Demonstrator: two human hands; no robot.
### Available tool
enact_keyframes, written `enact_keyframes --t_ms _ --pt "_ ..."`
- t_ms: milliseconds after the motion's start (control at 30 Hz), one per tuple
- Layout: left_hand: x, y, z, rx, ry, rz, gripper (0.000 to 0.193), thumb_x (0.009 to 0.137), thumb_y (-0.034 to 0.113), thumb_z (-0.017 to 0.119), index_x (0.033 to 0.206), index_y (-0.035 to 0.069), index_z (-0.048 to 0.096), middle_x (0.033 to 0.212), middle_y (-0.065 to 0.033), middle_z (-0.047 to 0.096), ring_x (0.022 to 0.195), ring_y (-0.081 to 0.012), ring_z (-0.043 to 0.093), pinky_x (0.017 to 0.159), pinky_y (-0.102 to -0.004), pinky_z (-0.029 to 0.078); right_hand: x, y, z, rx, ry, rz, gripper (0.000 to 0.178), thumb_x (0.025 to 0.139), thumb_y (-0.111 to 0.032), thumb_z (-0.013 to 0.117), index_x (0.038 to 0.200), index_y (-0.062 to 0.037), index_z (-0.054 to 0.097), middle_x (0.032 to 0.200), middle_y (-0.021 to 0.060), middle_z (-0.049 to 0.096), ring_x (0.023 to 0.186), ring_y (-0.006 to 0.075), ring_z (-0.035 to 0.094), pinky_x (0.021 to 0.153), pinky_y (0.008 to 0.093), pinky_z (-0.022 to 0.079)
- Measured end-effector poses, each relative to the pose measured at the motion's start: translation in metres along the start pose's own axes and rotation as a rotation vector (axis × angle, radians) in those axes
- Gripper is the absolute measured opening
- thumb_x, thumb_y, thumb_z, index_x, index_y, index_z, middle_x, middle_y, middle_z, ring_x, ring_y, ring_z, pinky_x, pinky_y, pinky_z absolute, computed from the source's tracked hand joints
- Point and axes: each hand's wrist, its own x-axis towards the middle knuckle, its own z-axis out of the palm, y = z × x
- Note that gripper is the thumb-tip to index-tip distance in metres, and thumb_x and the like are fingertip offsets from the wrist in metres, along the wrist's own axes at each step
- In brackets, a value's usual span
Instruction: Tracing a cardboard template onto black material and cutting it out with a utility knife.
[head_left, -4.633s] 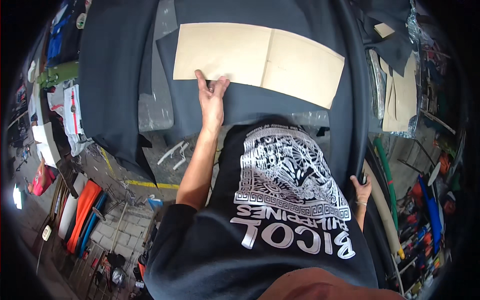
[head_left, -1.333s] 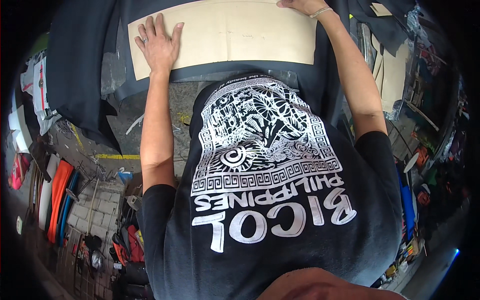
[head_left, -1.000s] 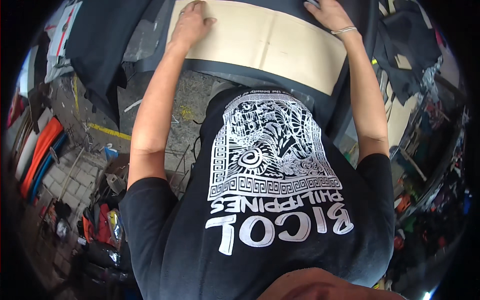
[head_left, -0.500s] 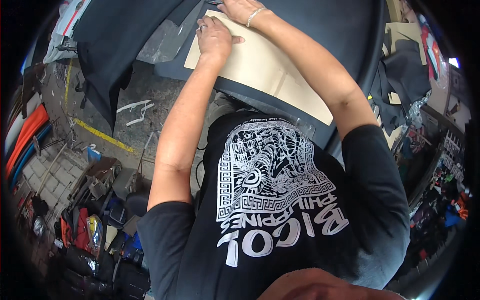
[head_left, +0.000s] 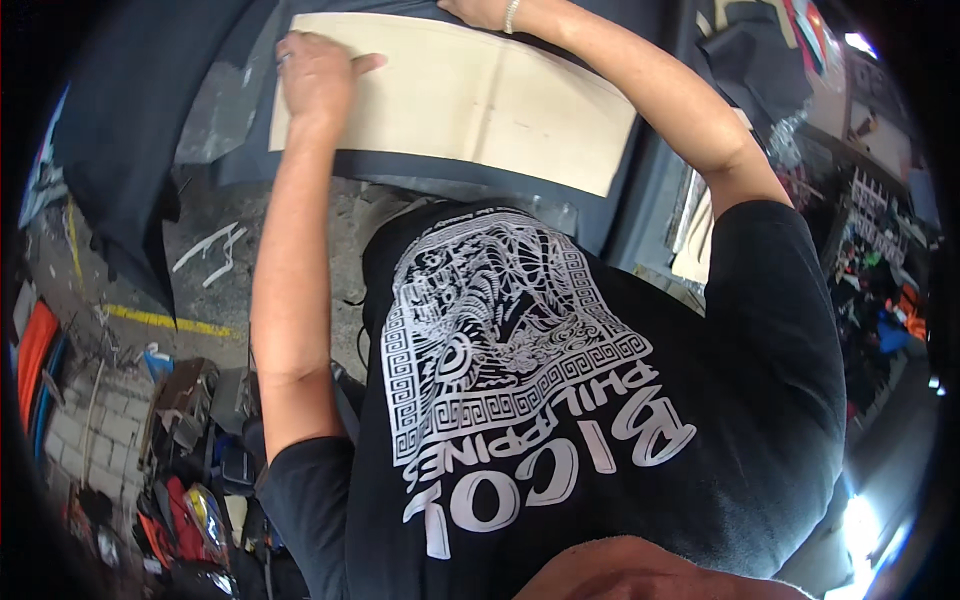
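A long tan cardboard-like panel point(head_left: 420, 95), with a strip or seam across it, lies on a larger black sheet point(head_left: 400, 168). My left hand point(head_left: 318, 82) presses flat on the panel's left end, fingers stretched and thumb out to the right. Beyond the panel's far edge is my right hand point(head_left: 480, 12), cut off by the top of the picture. Its fingers look curled together; what they hold is out of sight. A bracelet circles the right wrist.
Black material point(head_left: 120, 150) hangs down at the left above a floor with a yellow line point(head_left: 165, 320) and white scraps point(head_left: 210, 250). Dark offcuts point(head_left: 755, 65) lie at the upper right. Bags and mixed goods point(head_left: 190, 510) crowd the lower left.
The view has shifted, so the panel lies farther left and more level. My right hand has moved rightward along its far edge, away from my left hand, which stays on the left end.
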Motion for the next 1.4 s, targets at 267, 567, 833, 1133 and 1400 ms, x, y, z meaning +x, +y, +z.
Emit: enact_keyframes --t_ms 267,567,833,1133,1400 --pt "-0.014 -0.022 0.009 -0.093 0.089 -0.022 0.100 0.080 0.081 0.048 0.089 -0.017 0.068 0.092 -0.0257 0.068 0.100 -0.0402 0.058 0.089 -0.0468 0.050 -0.152 0.123 0.057 -0.132 0.069 0.034 0.025 0.105 -0.028 0.048 0.123 -0.0095 0.049 0.093 0.0201 0.071 0.092 0.0392 0.069 0.081 0.0471 0.056" --pt "-0.021 -0.041 0.012 -0.398 -0.041 -0.212 0.111 0.069 0.075 0.071 0.109 -0.027 0.052 0.124 -0.0384 0.052 0.113 -0.0507 0.059 0.097 -0.0487 0.052 -0.219 0.167 0.058 -0.231 -0.130 0.159 0.032 0.104 -0.025 0.049 0.129 -0.0052 0.049 0.120 0.0181 0.066 0.111 0.0359 0.064 0.095 0.0435 0.052" --pt "-0.003 -0.046 0.005 -0.374 -0.181 -0.145 0.117 0.069 0.079 0.068 0.112 -0.028 0.050 0.122 -0.0403 0.054 0.120 -0.0512 0.054 0.105 -0.0497 0.046 -0.252 0.187 0.047 -0.306 -0.274 0.274 0.031 0.103 -0.024 0.052 0.127 -0.0039 0.052 0.120 0.0199 0.066 0.112 0.0370 0.064 0.096 0.0443 0.052" --pt "0.027 -0.064 0.003 -0.340 -0.398 -0.145 0.114 0.071 0.074 0.073 0.154 0.007 0.035 0.152 -0.0280 0.038 0.137 -0.0473 0.043 0.113 -0.0531 0.037 -0.232 0.172 0.133 0.202 -0.108 0.633 0.039 0.102 -0.027 0.045 0.112 0.0110 0.050 0.100 0.0335 0.068 0.093 0.0457 0.069 0.081 0.0489 0.056" --pt "0.001 -0.087 0.058 -0.395 -0.350 -0.123 0.124 0.067 0.074 0.076 0.154 -0.002 0.030 0.161 -0.0216 0.029 0.148 -0.0461 0.025 0.121 -0.0500 0.027 -0.234 0.073 0.090 0.644 -0.168 0.929 0.033 0.102 -0.022 0.049 0.112 0.0094 0.050 0.080 0.0211 0.071 0.069 0.0315 0.073 0.066 0.0394 0.061"
